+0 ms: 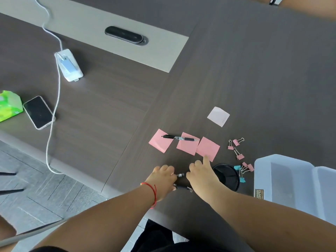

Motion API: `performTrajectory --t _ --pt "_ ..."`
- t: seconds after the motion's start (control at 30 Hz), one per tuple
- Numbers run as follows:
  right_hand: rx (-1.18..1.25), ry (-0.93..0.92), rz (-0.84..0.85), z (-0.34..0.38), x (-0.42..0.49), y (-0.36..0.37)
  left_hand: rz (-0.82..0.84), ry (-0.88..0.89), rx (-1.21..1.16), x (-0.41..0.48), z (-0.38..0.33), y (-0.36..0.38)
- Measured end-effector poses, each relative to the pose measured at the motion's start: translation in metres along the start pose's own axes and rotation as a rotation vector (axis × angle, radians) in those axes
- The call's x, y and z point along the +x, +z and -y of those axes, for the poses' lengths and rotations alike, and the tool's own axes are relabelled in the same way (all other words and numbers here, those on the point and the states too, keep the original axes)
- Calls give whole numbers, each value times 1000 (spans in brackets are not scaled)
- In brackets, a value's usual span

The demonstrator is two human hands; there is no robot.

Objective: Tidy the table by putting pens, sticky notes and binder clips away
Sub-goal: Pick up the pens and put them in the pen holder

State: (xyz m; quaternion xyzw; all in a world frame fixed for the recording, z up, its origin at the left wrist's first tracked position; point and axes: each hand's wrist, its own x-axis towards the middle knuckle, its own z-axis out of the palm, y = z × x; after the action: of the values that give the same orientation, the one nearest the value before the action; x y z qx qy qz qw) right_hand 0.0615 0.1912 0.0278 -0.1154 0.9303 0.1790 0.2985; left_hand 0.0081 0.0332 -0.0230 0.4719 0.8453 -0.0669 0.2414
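Three pink sticky notes (188, 145) lie in a row on the dark table, and a black pen (179, 138) rests across the left two. A pale note (218, 116) lies further back. Pink and teal binder clips (240, 157) are scattered to the right. My left hand (163, 179) is closed on a black pen (180, 175) near the table's front edge. My right hand (200, 174) rests beside it, index finger pointing onto the nearest pink note, over another pen (182, 187). A black mesh pen cup (227, 176) stands just right of my right hand.
A translucent plastic organiser box (294, 180) sits at the right edge. At the left are a phone (39, 112), a green tissue pack (9, 104), and a white charger (69, 65) with its cable running off the table. A black cable port (123, 35) sits in the grey centre strip.
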Motion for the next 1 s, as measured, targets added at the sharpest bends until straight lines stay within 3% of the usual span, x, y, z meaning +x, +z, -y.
performTrajectory --t 0.23,0.33,0.5,0.63,0.77,1.0 --pt "-106 -17 75 -6 9 2 124 1 -87 0 4 -5" --pt "-232 -59 88 4 15 7 155 -82 -188 -4 10 -5" --pt "-224 -117 51 0 22 6 183 -199 -356 -11 23 -9" --pt "-45 -140 -102 -13 31 -7 174 -294 -504 -16 35 -10" --pt "115 -6 -199 -27 58 -32 58 -484 -663 -15 52 -21" --pt "357 164 -213 -47 110 -51 -118 -651 -1292 -10 91 -38"
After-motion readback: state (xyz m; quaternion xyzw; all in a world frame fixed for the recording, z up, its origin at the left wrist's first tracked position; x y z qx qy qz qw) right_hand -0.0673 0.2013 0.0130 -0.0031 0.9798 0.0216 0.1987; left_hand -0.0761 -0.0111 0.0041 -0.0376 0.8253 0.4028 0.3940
